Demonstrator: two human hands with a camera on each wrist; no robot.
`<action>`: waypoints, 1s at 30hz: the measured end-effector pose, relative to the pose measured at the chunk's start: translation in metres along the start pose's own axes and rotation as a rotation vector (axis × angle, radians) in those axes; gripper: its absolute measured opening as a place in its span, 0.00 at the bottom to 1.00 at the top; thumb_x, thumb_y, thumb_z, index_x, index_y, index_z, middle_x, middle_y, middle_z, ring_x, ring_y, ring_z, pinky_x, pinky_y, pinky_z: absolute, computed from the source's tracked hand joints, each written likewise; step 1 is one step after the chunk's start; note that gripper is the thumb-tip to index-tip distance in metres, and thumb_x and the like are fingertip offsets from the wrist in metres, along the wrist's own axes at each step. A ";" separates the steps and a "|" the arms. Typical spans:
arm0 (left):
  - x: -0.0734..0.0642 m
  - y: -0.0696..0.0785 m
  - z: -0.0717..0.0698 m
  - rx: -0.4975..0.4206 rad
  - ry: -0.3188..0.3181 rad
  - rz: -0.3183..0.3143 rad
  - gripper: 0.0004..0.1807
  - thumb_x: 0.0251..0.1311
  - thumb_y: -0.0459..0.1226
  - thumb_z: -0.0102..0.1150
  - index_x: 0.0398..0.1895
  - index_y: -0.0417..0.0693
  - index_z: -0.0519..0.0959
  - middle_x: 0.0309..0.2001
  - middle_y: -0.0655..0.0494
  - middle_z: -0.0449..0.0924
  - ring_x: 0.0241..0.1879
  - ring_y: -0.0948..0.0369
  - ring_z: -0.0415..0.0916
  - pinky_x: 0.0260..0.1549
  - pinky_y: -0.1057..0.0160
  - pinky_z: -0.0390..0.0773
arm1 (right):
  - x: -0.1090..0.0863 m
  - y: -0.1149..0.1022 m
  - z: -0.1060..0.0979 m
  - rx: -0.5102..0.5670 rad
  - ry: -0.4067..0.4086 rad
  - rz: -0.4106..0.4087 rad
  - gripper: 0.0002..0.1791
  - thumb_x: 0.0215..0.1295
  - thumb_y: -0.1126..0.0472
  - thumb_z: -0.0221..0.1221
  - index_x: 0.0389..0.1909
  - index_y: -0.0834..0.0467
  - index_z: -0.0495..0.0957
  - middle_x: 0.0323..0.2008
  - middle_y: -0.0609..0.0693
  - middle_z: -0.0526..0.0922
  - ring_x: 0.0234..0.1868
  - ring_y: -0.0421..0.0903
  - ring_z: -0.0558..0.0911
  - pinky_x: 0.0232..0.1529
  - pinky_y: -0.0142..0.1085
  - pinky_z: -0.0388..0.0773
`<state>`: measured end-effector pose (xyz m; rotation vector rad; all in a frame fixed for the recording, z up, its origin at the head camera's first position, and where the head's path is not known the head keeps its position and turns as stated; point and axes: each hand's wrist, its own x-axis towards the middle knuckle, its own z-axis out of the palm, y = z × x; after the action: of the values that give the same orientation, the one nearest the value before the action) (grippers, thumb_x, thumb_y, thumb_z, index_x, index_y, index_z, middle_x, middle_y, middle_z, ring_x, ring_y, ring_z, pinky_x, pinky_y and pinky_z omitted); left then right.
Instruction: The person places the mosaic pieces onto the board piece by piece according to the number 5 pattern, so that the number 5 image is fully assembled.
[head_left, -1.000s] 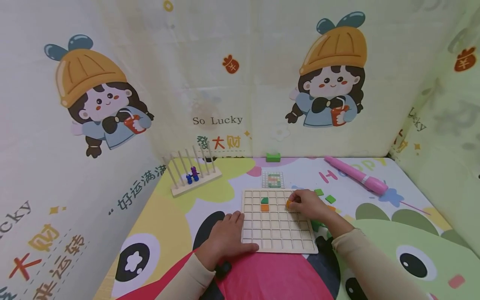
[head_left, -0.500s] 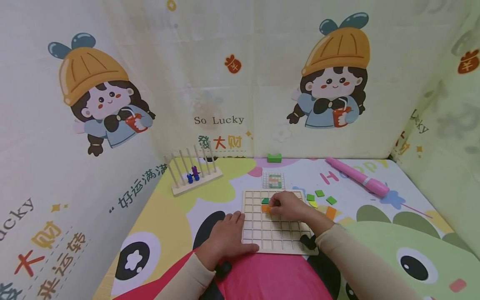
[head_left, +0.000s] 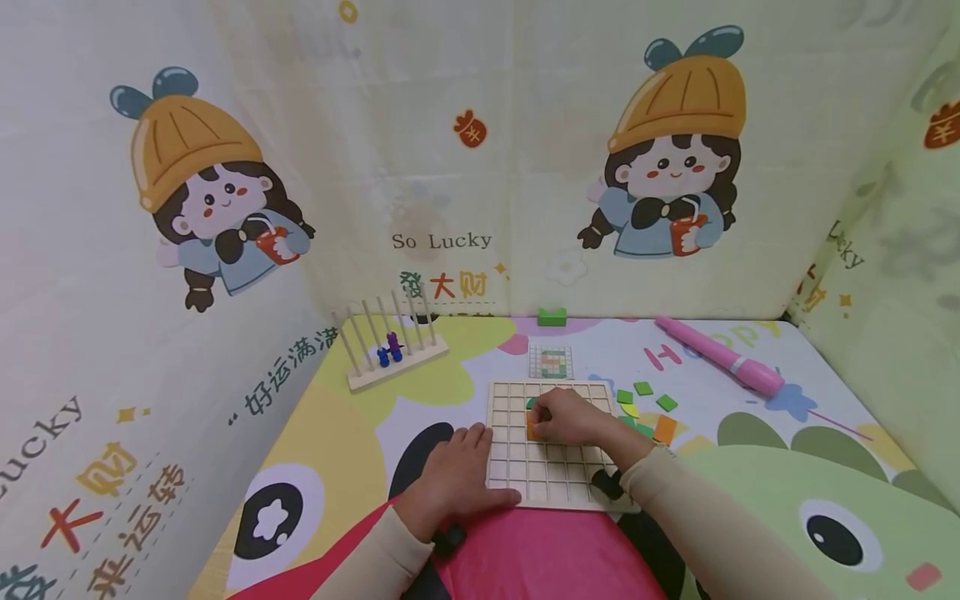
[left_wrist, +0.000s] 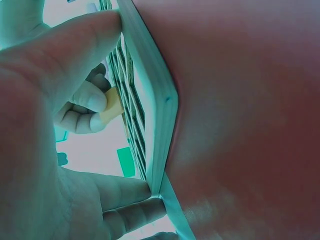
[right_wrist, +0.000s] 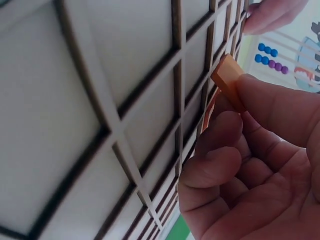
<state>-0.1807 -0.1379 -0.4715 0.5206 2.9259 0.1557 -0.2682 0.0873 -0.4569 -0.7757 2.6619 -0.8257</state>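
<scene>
A wooden grid board [head_left: 517, 469] lies on the table in front of me. My left hand [head_left: 457, 479] rests at its near left corner, the thumb along the front edge and straight fingers against the left side. Over the grid's left middle cells, my right hand [head_left: 572, 417] pinches an orange tile [right_wrist: 230, 79] between thumb and fingers, tilted close above the board in the right wrist view. A green piece [head_left: 531, 402] sits in a cell just beyond the fingertips, partly hidden by them. Behind the held tile, the right wrist view shows a sliver of another orange piece.
Right of the board lie loose green tiles [head_left: 643, 388], a yellow piece [head_left: 631, 410] and an orange tile [head_left: 664, 429]. A pattern card [head_left: 551, 362] lies behind the board. Farther off are a peg stand with beads [head_left: 397, 364], a green block [head_left: 552, 317] and a pink wand-shaped object [head_left: 720, 357].
My right hand has carried the orange tile leftward across the board, from its right side to near the green piece, then slightly nearer me. The left hand has stayed on the corner.
</scene>
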 end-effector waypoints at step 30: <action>0.004 -0.001 0.002 -0.012 -0.014 -0.005 0.61 0.48 0.75 0.63 0.78 0.44 0.65 0.75 0.48 0.66 0.71 0.47 0.67 0.62 0.44 0.78 | -0.035 0.003 -0.019 -0.063 0.019 0.009 0.14 0.65 0.57 0.70 0.49 0.57 0.85 0.36 0.43 0.84 0.38 0.41 0.79 0.44 0.40 0.79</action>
<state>-0.1843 -0.1372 -0.4738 0.5108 2.9105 0.1681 -0.2476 0.1168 -0.4407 -0.7737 2.7180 -0.7545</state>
